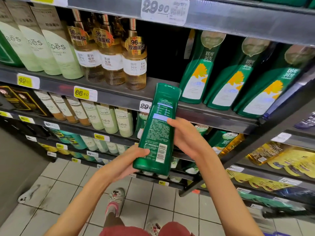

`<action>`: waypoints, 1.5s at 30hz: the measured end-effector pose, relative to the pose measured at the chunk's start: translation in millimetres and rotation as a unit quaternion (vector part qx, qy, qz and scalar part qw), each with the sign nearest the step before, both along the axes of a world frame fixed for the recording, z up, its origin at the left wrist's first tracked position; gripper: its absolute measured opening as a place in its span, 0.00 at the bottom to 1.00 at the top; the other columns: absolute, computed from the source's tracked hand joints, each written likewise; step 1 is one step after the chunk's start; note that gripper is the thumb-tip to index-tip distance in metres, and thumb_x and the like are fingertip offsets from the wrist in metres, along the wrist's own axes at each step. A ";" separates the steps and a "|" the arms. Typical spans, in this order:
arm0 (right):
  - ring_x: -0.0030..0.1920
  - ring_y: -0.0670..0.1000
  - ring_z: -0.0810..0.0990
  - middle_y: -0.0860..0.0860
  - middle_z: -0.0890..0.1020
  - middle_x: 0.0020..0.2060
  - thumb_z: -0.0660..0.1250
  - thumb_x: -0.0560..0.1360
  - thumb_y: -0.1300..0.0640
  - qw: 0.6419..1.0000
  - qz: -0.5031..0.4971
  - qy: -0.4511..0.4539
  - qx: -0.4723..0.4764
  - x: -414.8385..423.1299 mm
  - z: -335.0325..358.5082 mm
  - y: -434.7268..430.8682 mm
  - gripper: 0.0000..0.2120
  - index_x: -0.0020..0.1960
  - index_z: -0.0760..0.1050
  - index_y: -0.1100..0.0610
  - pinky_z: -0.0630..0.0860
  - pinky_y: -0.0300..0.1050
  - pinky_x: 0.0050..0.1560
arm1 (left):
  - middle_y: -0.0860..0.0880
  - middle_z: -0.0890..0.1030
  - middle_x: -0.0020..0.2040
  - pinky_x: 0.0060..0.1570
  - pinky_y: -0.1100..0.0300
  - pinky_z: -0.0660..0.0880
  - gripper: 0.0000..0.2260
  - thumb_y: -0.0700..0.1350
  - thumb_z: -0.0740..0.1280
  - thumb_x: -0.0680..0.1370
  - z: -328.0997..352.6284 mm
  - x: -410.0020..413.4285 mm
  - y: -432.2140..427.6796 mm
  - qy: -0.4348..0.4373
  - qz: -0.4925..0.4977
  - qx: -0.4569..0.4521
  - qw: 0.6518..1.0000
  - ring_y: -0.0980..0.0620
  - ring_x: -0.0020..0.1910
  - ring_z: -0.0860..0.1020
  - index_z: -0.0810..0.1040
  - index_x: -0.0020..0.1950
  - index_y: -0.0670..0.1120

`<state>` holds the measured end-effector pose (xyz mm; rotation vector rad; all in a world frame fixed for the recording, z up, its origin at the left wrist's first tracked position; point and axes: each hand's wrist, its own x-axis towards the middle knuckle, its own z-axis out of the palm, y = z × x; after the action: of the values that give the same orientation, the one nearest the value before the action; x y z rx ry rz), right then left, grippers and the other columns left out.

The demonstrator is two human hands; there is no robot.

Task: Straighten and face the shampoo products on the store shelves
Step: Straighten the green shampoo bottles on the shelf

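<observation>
Fingers [143, 152]: left hand [126, 163] and right hand [186, 139] both wrapped round green bottle [157, 132]
Bottle: barcode side toward person, before shelf [213, 115]

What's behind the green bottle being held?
A shelf edge and its price tag, partly covered by the bottle; below, more green bottles show at either side. The left hand and right hand grip it; fingers behind it are hidden.

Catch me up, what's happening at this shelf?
A person holds a green shampoo bottle in both hands before the shelves, its back label and barcode toward the camera. The left hand grips its lower end, the right hand its side. On the shelf behind, a gap sits between the gold bottles and the row of green bottles.
</observation>
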<state>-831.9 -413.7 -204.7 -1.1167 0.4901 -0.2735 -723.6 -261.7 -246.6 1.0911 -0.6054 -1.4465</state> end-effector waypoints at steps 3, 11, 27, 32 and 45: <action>0.55 0.53 0.78 0.56 0.77 0.57 0.62 0.78 0.63 0.996 -0.077 0.027 -0.046 1.1 5.2 3.4 0.21 0.69 0.62 0.63 0.75 0.52 0.60 | 0.65 0.77 0.60 0.58 0.69 0.71 0.27 0.53 0.73 0.70 -3.0 -7.1 4.8 -0.261 0.069 0.013 0.963 0.64 0.60 0.75 0.64 0.65 0.62; 0.50 0.50 0.79 0.52 0.76 0.49 0.72 0.72 0.59 0.981 -0.168 0.068 -0.071 11.4 14.6 16.6 0.25 0.62 0.62 0.55 0.77 0.51 0.56 | 0.58 0.72 0.52 0.49 0.77 0.68 0.28 0.45 0.73 0.68 -2.8 -43.9 -25.6 -0.454 0.209 0.037 0.865 0.69 0.51 0.71 0.63 0.62 0.60; 0.47 0.47 0.83 0.51 0.83 0.50 0.69 0.70 0.59 0.995 -0.057 -0.014 -0.078 -13.9 -8.4 4.1 0.19 0.60 0.74 0.59 0.78 0.40 0.47 | 0.57 0.80 0.59 0.60 0.57 0.74 0.24 0.55 0.71 0.71 -5.8 -12.2 -21.3 -0.237 0.024 0.006 0.971 0.59 0.59 0.77 0.70 0.65 0.54; 0.55 0.37 0.79 0.37 0.80 0.54 0.68 0.76 0.56 0.976 -0.011 0.036 -0.216 -17.2 -21.4 12.1 0.16 0.60 0.69 0.42 0.75 0.35 0.55 | 0.52 0.80 0.61 0.61 0.57 0.73 0.20 0.48 0.68 0.73 -26.2 -17.8 -18.3 -0.181 0.092 -0.029 0.979 0.53 0.62 0.76 0.71 0.65 0.53; 0.56 0.37 0.77 0.32 0.79 0.51 0.72 0.70 0.63 0.945 -0.024 -0.010 -0.325 -24.1 -29.8 25.8 0.26 0.57 0.68 0.38 0.72 0.31 0.56 | 0.46 0.78 0.58 0.60 0.58 0.73 0.19 0.33 0.68 0.74 -11.4 -2.9 -17.2 -0.351 0.101 -0.072 0.928 0.52 0.59 0.76 0.69 0.61 0.47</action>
<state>-856.1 -387.9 -234.5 -1.7436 0.4172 -0.5119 -726.4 -278.9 -258.0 1.5076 -1.0465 -0.7909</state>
